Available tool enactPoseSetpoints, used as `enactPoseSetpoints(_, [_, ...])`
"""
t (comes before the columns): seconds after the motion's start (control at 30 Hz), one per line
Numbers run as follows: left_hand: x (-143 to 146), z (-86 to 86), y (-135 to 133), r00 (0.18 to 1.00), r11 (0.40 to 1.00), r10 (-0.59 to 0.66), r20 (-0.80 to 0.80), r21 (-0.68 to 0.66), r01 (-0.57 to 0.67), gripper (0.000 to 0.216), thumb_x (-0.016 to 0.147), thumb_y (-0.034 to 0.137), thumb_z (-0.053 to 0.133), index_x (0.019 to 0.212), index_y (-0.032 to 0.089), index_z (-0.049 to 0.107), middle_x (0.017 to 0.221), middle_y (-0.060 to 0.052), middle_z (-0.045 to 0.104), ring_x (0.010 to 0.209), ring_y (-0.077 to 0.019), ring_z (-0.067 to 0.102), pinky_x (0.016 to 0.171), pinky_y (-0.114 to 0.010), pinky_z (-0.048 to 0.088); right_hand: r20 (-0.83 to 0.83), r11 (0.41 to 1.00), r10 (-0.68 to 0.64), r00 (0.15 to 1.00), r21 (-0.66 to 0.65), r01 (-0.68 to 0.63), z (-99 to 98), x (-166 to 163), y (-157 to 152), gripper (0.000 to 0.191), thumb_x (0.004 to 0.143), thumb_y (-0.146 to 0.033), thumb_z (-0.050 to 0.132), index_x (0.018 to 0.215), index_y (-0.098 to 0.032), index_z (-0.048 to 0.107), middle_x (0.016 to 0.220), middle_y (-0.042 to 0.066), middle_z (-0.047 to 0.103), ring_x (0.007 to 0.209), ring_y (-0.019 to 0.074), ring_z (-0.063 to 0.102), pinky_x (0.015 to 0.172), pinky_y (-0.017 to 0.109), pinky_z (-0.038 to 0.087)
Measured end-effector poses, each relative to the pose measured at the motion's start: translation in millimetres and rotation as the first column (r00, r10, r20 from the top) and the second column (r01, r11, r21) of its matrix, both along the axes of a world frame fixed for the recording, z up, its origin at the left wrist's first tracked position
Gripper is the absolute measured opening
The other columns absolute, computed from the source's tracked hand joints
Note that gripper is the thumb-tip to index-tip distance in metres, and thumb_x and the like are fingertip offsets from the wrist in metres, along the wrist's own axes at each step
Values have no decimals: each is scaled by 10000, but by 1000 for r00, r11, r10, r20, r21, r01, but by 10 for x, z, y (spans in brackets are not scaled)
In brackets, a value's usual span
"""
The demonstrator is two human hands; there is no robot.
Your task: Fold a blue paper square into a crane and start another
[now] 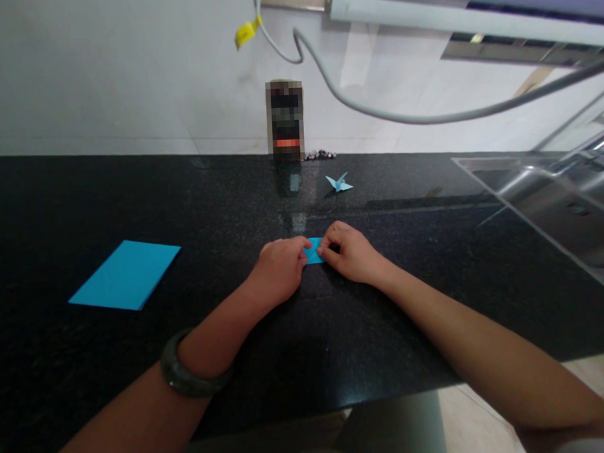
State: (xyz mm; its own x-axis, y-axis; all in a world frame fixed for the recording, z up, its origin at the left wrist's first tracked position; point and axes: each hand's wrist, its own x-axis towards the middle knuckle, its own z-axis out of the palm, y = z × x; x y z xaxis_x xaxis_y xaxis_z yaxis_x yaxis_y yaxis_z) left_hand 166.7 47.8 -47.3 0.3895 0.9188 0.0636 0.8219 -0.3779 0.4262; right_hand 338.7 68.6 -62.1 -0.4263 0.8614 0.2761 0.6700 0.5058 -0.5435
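A small folded piece of blue paper lies on the black countertop between my two hands. My left hand has its fingers closed at the paper's left edge. On the right edge, my right hand pinches the paper between thumb and forefinger. The fingers cover both ends of the paper, so only its middle shows. Beyond my hands stands a light-blue origami crane. Far to the left rests a stack of blue paper sheets.
A phone-like object, blurred out, leans against the white wall beside a beaded strand. A steel sink is set into the counter at right. A grey cable hangs across the upper right.
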Motion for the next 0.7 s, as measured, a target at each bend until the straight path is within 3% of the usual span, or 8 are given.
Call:
enactPoseSetpoints(0.47, [-3, -16, 3, 998, 999, 42, 47, -16, -41, 219, 777, 138, 471, 939, 160, 616, 830, -47, 673, 771, -178, 612, 716, -296, 454, 99, 997, -82, 992, 16, 81, -2, -56, -17, 82, 769, -179, 561, 694, -147, 567, 752, 54, 508, 761, 166, 496, 699, 280, 402])
enactPoseSetpoints(0.6, [-85, -8, 6, 999, 999, -27, 29, 34, 26, 182, 782, 124, 470, 873, 166, 622, 866, -42, 656, 804, -168, 594, 739, -290, 449, 167, 997, -75, 983, 1, 76, 49, -69, 23, 90, 766, -186, 555, 691, -144, 578, 723, 48, 517, 744, 162, 494, 688, 268, 393])
enactPoseSetpoints(0.7, [-170, 26, 25, 992, 990, -92, -86, 99, 100, 176, 789, 130, 477, 836, 165, 643, 865, -53, 642, 829, -186, 573, 756, -313, 441, 216, 998, -49, 975, -29, 57, 105, -74, 56, 100, 759, -180, 556, 673, -136, 583, 710, 48, 524, 715, 151, 491, 666, 253, 382])
